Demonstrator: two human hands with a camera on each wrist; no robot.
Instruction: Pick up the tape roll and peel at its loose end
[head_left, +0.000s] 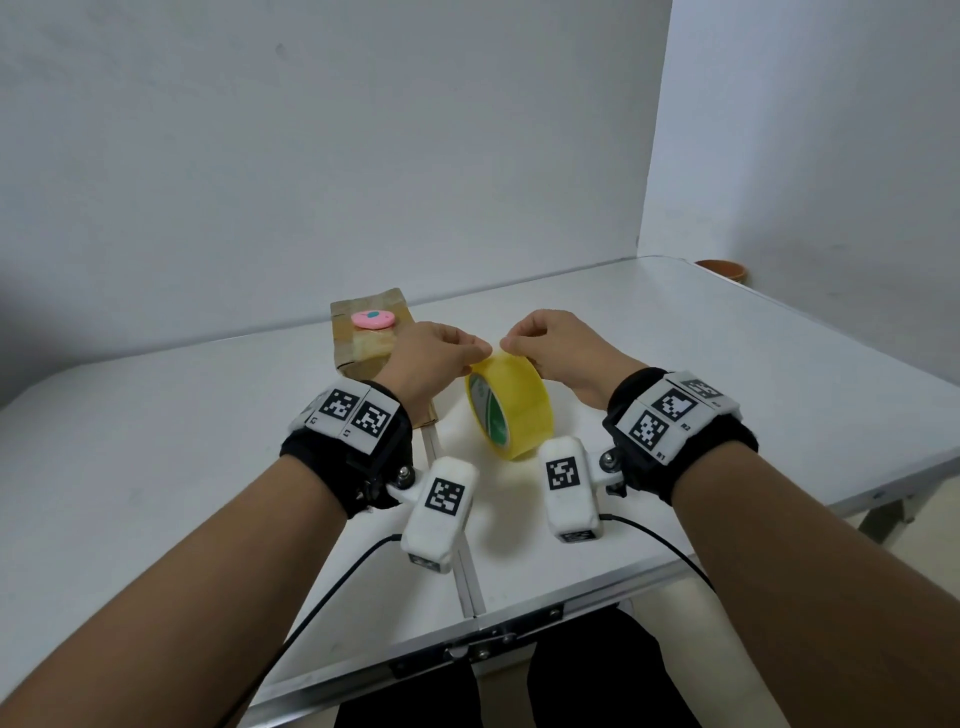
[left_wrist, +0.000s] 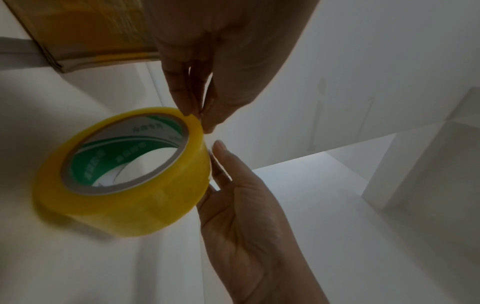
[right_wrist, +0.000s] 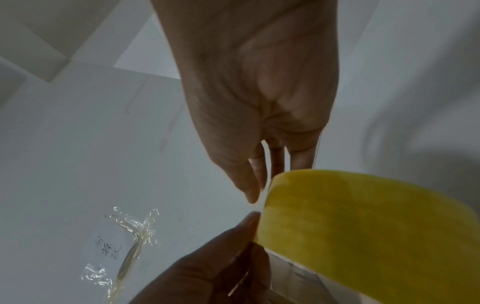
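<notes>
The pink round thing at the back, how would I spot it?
Start at the white folding table, then find the brown paper bag lying beyond the left hand. The pink disc sits on its far end, the only pink item, unlike the yellow tape roll.

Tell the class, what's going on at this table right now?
A person works on a yellow roll of packing tape standing on edge on a white folding table. The left hand and right hand both pinch at the roll's top edge, fingertips nearly meeting. Behind the left hand lies a taped cardboard piece with a small pink disc on it.
</notes>
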